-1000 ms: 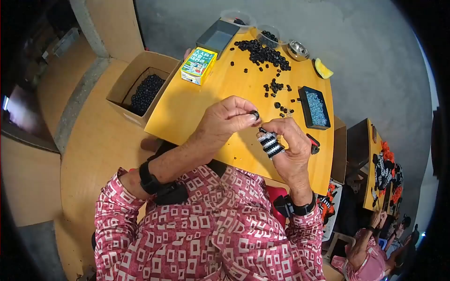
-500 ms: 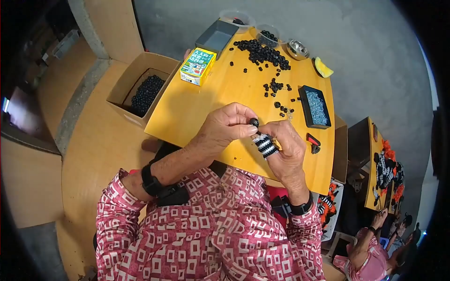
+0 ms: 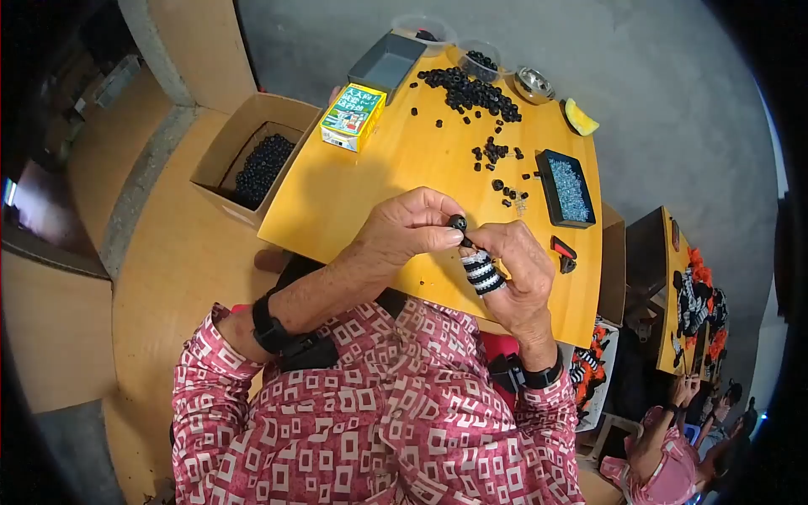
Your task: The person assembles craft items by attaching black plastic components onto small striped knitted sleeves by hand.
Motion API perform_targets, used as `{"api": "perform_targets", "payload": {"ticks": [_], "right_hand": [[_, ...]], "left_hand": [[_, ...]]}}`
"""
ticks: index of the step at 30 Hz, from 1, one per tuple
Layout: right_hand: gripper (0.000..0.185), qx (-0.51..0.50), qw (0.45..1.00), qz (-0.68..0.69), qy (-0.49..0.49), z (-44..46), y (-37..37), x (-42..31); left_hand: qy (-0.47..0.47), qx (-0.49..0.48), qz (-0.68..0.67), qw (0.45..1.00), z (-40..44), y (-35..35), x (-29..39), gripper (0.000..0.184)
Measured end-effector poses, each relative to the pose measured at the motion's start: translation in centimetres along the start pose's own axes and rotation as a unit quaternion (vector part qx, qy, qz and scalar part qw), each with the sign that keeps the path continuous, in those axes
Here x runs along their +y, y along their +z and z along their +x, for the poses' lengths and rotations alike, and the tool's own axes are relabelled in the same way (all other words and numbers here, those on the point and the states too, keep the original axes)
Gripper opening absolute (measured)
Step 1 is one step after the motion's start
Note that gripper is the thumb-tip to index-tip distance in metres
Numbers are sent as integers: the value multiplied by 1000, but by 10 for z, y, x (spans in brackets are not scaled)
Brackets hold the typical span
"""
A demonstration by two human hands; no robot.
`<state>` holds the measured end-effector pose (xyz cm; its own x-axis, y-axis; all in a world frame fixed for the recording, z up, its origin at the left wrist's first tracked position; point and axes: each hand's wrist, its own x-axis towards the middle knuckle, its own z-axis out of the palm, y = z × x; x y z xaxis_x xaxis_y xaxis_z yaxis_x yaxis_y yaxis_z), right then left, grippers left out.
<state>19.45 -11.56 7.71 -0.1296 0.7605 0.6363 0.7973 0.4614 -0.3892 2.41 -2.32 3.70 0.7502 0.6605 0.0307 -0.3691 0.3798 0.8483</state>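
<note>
Between the thumb and fingers of my left hand (image 3: 408,225) is a small round black piece (image 3: 457,222), pinched above the table's near edge. My right hand (image 3: 523,268) is closed close beside it, its thumb and fingertips almost meeting the black piece. A black-and-white striped knitted piece (image 3: 483,274) shows against the right fingers. I cannot tell whether it is gripped or worn over a finger, or whether it joins the black piece. Past my hands, loose black pieces (image 3: 475,93) lie scattered on the yellow table (image 3: 404,143).
A yellow-green box (image 3: 353,116) and grey tray (image 3: 387,63) stand far left. A black tray of small clear pieces (image 3: 566,189), a red-and-black tool (image 3: 563,248) and a yellow wedge (image 3: 580,118) are at right. A carton (image 3: 265,164) adjoins the table. Another person (image 3: 656,454) sits lower right.
Both hands still work at the black piece. My right hand has shifted slightly right, and the striped piece has turned a little with it. The other person's hands have moved slightly.
</note>
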Motion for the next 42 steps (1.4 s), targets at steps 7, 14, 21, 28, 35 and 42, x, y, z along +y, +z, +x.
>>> {"api": "perform_targets", "payload": {"ticks": [7, 14, 21, 28, 35, 42], "right_hand": [[22, 12, 1000, 15, 18, -1, -15, 5], [23, -9, 999, 36, 19, -3, -18, 7], [22, -26, 999, 26, 2, 1, -20, 5], [22, -42, 999, 13, 2, 1, -20, 5], [25, -45, 999, 29, -2, -8, -12, 12], [33, -3, 1000, -9, -23, -15, 0, 10]], "left_hand": [[-42, -18, 27, 999, -4, 2, 5, 22], [-68, -36, 26, 997, -6, 7, 4, 22], [-65, -36, 32, 997, -8, 7, 6, 24], [-89, -38, 36, 995, -9, 5, 6, 30], [-72, -29, 24, 997, -8, 3, -4, 29], [-58, -31, 51, 997, -7, 1, -10, 27]]}}
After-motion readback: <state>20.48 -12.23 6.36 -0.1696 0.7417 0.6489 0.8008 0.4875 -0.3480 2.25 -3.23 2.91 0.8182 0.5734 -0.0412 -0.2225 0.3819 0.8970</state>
